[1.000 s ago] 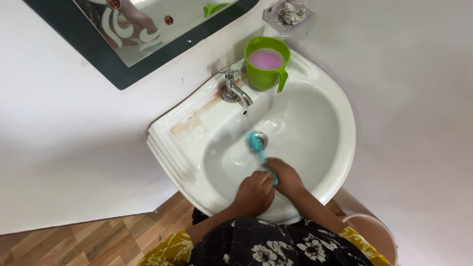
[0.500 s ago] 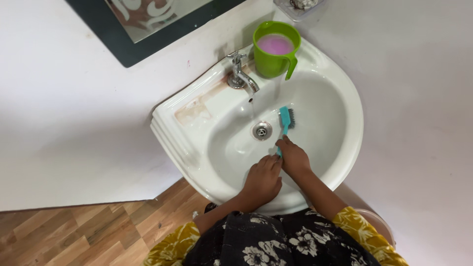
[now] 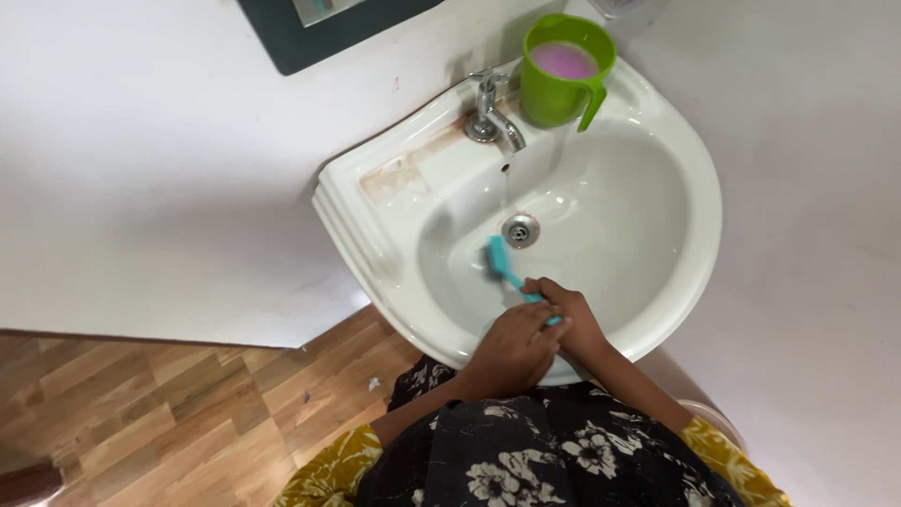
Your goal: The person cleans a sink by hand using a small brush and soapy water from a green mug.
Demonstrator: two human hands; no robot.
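Here, at the white corner basin (image 3: 676,272), both hands are down inside the bowl on its near side, pressed close together. The right hand (image 3: 574,319) is wrapped around the handle of a teal scrubbing brush (image 3: 502,262), fingers curled tight on it, while the left hand (image 3: 514,345) is folded over the same handle end and touches the right one, so the two grip the brush jointly. The brush slants away from the hands toward the left, its bristled head lying against the wet basin floor just below and left of the metal drain (image 3: 521,229), near it but not on it. At the back of the basin, on the flat ledge, stands a bright green mug (image 3: 561,89) with its handle turned toward the bowl; it holds a pale pink, milky liquid nearly up to the rim. Just to the left of the mug sits a chrome tap (image 3: 494,113), spout pointing over the bowl. A rusty brown stain marks the ledge to the left of the tap. Above, on the white wall, the dark lower corner of a mirror frame (image 3: 328,42) shows. Wood-patterned flooring (image 3: 160,413) lies below the basin.
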